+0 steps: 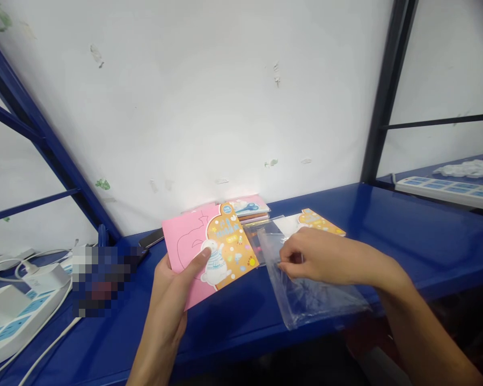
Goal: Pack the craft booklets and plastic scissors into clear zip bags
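My left hand (177,284) grips a pink and orange booklet (229,241) with a white cartoon animal on its cover, thumb on the front and fingers behind. My right hand (306,254) is closed in a pinch on the edge of a clear plastic bag (317,303), which hangs partly over the shelf's front edge. Behind that hand lies a white and orange card or booklet (320,221), partly covered. A stack of booklets (249,206), its top one showing blue scissors, sits against the wall. Part of another clear packet (257,238) shows between the booklet and bag.
On the left, white power strips (20,316) with plugs and cables crowd the blue shelf (410,230). A dark phone-like object (151,237) lies near the wall, beside a blurred-out patch. Metal frame posts (388,91) stand at both sides. Another power strip (446,190) is at far right.
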A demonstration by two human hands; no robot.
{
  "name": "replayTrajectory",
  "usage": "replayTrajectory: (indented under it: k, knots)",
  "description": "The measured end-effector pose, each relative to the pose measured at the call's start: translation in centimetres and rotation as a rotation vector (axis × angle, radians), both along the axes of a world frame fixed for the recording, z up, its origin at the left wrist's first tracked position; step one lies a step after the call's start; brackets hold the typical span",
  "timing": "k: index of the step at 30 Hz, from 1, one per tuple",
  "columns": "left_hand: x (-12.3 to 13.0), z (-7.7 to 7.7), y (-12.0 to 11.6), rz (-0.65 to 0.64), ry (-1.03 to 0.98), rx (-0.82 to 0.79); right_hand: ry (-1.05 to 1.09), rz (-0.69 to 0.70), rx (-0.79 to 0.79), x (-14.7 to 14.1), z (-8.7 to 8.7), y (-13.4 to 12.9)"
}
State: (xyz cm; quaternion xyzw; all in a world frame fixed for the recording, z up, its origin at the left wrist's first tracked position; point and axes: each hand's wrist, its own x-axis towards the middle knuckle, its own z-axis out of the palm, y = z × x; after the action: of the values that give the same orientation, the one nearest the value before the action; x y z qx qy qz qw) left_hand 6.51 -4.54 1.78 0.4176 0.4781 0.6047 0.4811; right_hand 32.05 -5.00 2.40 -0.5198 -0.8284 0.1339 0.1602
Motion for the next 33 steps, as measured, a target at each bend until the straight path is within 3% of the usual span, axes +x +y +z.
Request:
replayTrajectory:
  k: [5, 11, 14, 20, 27, 33]
  knots:
    - [-0.2, 0.4, -0.2, 0.008, -0.007, -0.004, -0.092, 0.022, -0.217, 0.2, -1.5, 1.4]
    - [-0.2, 0.8, -0.5, 0.035, -0.017, 0.015, -0.093, 0.044, -0.29, -0.1, -1.4, 2.3]
    - [0.0, 0.6, -0.7, -0.002, -0.021, 0.026, -0.131, 0.026, -0.237, -0.5, -2.1, 2.0]
    - [1.1, -0.1, -1.3, -0.107, 0.005, 0.016, -0.151, -0.041, 0.137, -2.2, -5.6, -0.2]
    - [0.9, -0.9, -0.8, -0.302, 0.229, -0.115, 0.036, -0.199, 0.099, -2.9, -7.1, -1.4]
    - [-1.0, -0.6, 0.0, -0.383, 0.411, -0.152, 0.139, -0.152, 0.012, -1.8, -7.0, -1.3]
